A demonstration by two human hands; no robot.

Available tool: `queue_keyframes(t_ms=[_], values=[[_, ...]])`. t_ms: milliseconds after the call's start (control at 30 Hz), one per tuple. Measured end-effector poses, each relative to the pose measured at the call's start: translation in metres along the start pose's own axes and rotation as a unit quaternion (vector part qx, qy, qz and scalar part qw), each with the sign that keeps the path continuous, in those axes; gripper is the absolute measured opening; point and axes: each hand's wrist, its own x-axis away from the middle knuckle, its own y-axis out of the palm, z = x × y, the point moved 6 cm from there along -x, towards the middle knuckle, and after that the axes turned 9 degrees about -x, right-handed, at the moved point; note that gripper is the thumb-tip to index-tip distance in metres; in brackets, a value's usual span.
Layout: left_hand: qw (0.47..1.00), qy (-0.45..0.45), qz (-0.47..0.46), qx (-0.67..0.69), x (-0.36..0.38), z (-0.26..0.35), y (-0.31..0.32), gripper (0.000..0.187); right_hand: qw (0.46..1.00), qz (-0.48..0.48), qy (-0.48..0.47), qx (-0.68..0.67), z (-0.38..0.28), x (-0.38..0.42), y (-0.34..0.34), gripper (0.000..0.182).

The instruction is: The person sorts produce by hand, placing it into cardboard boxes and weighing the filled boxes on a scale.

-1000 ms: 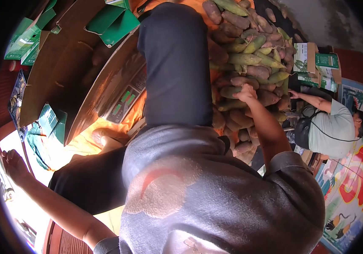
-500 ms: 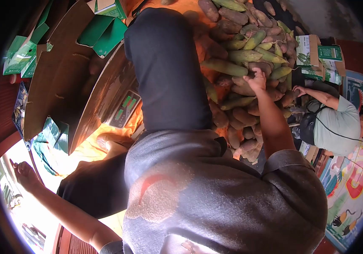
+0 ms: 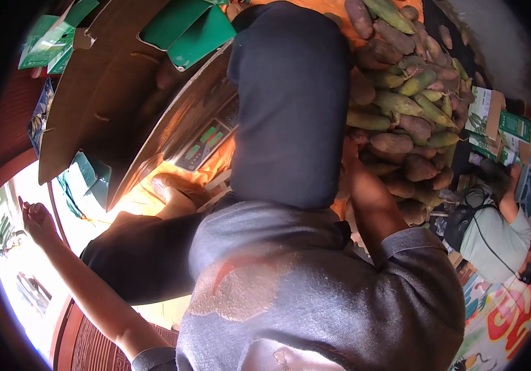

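My left hand (image 3: 39, 222) is raised at the far left against the bright background. One of its fingers sticks out, the others are loosely bent, and I see nothing held in it. My right hand (image 3: 351, 151) reaches down beside my knee (image 3: 290, 105), at the near side of a large heap of vegetables. The knee hides its fingers, so whether they hold anything does not show. In the heap lie brownish-purple tubers (image 3: 391, 143) and long, tapered green vegetables (image 3: 395, 102).
A large open cardboard box (image 3: 92, 111) with green flaps (image 3: 188, 37) stands left of my knee. A scale with green displays (image 3: 203, 142) sits beside it on orange sheeting (image 3: 222, 164). Beyond the heap, another person (image 3: 494, 238) is near printed cartons (image 3: 497, 127).
My right hand has drawn back from the top of the heap toward my knee. The view has shifted, and the other person's arm has changed position. My left hand stays raised.
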Motion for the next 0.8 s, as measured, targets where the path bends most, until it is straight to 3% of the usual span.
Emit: queue_keyframes(t_ms=[100,267,300,367,400,433,500,533,600,667,700,733,767,800], values=[[1.0,0.014,0.004,0.0,0.0,0.0,0.01,0.036,0.995,0.054,-0.087,0.013,-0.011,0.015,-0.008,0.074],[0.999,0.021,0.018,0.032,0.02,0.005,0.048,0.033,0.99,-0.04,-0.085,-0.102,0.01,-0.004,0.0,0.075],[0.999,0.03,-0.006,0.034,0.023,0.011,0.057,0.034,0.996,-0.051,-0.048,-0.058,-0.015,0.02,-0.037,0.073],[0.995,0.054,-0.063,0.051,0.044,0.021,0.088,0.037,0.995,-0.047,-0.083,0.022,-0.039,0.049,-0.09,0.068],[0.996,0.06,-0.018,0.057,0.047,0.022,0.09,0.037,0.993,-0.039,-0.108,0.032,-0.044,0.047,-0.109,0.065],[0.996,0.09,-0.001,-0.001,0.067,0.033,0.12,0.036,0.99,-0.031,-0.132,0.043,-0.048,0.046,-0.127,0.063],[0.99,0.113,-0.038,-0.081,0.082,0.042,0.144,0.033,0.993,-0.031,-0.088,0.077,-0.081,0.068,-0.192,0.058],[0.972,0.159,0.034,-0.172,0.113,0.052,0.178,0.034,0.99,-0.034,-0.067,0.123,-0.093,0.079,-0.215,0.055],[0.927,0.23,-0.059,-0.291,0.135,0.052,0.209,0.03,0.988,0.06,-0.114,0.083,-0.065,0.053,-0.26,0.052],[0.874,0.254,-0.229,-0.346,0.151,0.04,0.233,0.029,0.971,0.148,-0.188,-0.024,-0.069,0.061,-0.325,0.051],[0.855,0.239,-0.292,-0.356,0.158,0.027,0.243,0.025,0.963,0.213,-0.163,0.012,-0.089,0.082,-0.358,0.05],[0.805,0.22,-0.296,-0.465,0.172,0.02,0.261,0.023,0.95,0.278,-0.136,0.046,-0.111,0.108,-0.393,0.05],[0.715,0.322,-0.303,-0.542,0.186,0.02,0.276,0.022,0.931,0.311,-0.191,0.01,-0.133,0.13,-0.419,0.048],[0.653,0.335,-0.328,-0.595,0.191,0.011,0.282,0.018,0.907,0.34,-0.245,-0.026,-0.153,0.15,-0.442,0.045]])
